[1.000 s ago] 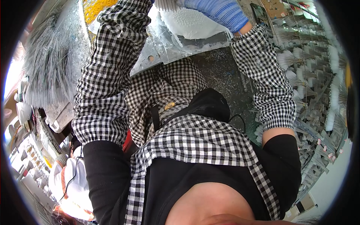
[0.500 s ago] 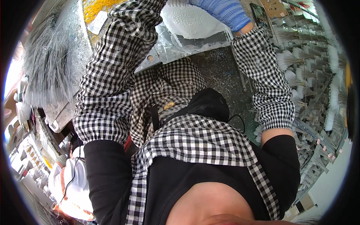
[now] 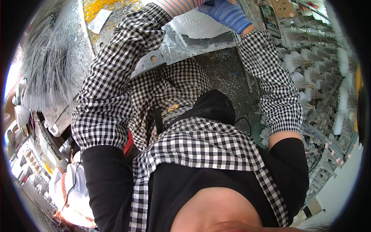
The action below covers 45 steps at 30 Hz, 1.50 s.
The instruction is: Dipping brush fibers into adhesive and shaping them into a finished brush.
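Both my checked-sleeved arms reach away from me to the top of the picture. My right hand, in a blue striped glove, lies on the far edge of a white bumpy piece that sits in crumpled clear plastic wrap on a metal plate. My left hand, in a pink striped glove, shows only at the wrist by the top edge, right beside the white piece. Its fingers are cut off by the frame.
Bundles of thin grey bristles lie at the left. Yellow rubber bands and a white label sit at the top left. Racks of white tufts line the right. A dark surface with shavings lies below the plate. Another person is at lower left.
Both arms and the white piece in its wrap have shifted lower in the picture. The pink-gloved left wrist has come into view at the top.
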Tool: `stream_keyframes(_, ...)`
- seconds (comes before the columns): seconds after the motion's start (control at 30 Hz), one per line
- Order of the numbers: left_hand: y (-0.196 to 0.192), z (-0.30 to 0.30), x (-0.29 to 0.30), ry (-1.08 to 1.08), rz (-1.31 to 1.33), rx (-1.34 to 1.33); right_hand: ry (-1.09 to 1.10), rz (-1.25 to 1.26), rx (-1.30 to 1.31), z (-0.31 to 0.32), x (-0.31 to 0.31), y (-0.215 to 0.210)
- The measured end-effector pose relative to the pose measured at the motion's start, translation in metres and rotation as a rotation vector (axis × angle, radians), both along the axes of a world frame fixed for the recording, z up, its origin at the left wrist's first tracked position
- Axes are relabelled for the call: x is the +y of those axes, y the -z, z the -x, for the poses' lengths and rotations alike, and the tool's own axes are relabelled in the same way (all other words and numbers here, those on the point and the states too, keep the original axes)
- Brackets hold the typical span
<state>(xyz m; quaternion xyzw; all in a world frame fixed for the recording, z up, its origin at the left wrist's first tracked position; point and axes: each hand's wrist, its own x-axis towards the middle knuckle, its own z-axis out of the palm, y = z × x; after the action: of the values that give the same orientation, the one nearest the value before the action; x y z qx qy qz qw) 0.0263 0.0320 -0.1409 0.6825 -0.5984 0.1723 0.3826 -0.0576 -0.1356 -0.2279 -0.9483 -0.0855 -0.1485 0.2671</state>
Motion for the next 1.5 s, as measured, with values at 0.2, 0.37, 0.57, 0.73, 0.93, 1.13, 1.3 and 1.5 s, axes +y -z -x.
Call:
stream_keyframes(0.2,0.014,0.004,0.001,-0.042,-0.087,0.03,0.088,0.211,0.048,0.007,-0.005,0.031)
stream_keyframes(0.37,0.014,0.008,0.001,-0.041,-0.127,0.031,0.094,0.254,-0.031,0.007,-0.006,0.042)
stream_keyframes(0.57,0.016,0.008,-0.001,-0.018,-0.139,0.032,0.088,0.144,-0.039,0.012,-0.001,0.038)
stream_keyframes(0.73,0.028,0.007,-0.006,-0.004,-0.144,0.056,0.224,0.254,0.209,0.019,0.004,0.031)
stream_keyframes(0.93,0.02,0.017,0.01,-0.146,0.073,-0.02,0.222,0.021,0.202,0.032,0.035,-0.034)
stream_keyframes(1.13,-0.032,0.05,0.087,0.012,0.983,1.407,0.36,-0.28,-0.258,0.122,0.068,-0.162)
stream_keyframes(1.3,-0.044,0.087,0.144,0.387,1.163,2.028,0.242,-0.614,-0.428,0.164,0.086,-0.174)
stream_keyframes(1.5,-0.006,0.12,0.149,0.557,1.458,2.265,0.206,-0.618,-0.249,0.165,0.111,-0.157)
